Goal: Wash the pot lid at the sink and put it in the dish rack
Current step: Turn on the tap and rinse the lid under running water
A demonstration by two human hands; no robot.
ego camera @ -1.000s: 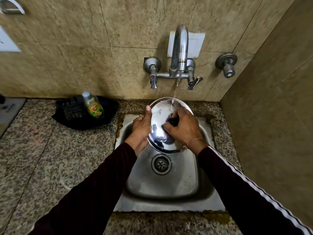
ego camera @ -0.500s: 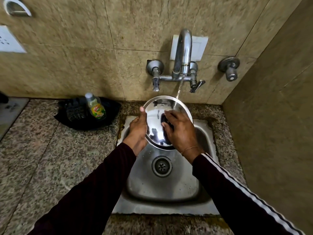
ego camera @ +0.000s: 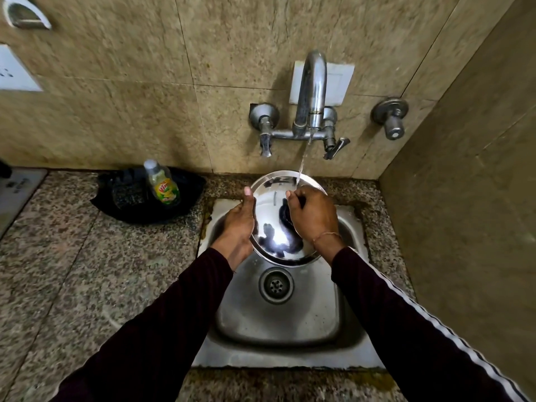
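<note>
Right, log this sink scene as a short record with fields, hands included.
place: steel sink set in a speckled stone counter
tap: wall tap running, stream landing near the lid's far edge
pot lid: pot lid tilted over the basin
left hand: left hand grips the lid's left rim, thumb up
right hand: right hand on the lid around its dark knob
nearby: soap bottle in a black tray, left of the sink
dish rack: not in view

A bottle (ego camera: 161, 182) with a yellow-green label stands in a black tray (ego camera: 121, 198) on the speckled desk (ego camera: 72, 271), well off to the left of the left hand (ego camera: 236, 224). A round wall valve (ego camera: 390, 117) sits up beyond the right hand (ego camera: 314, 217).
</note>
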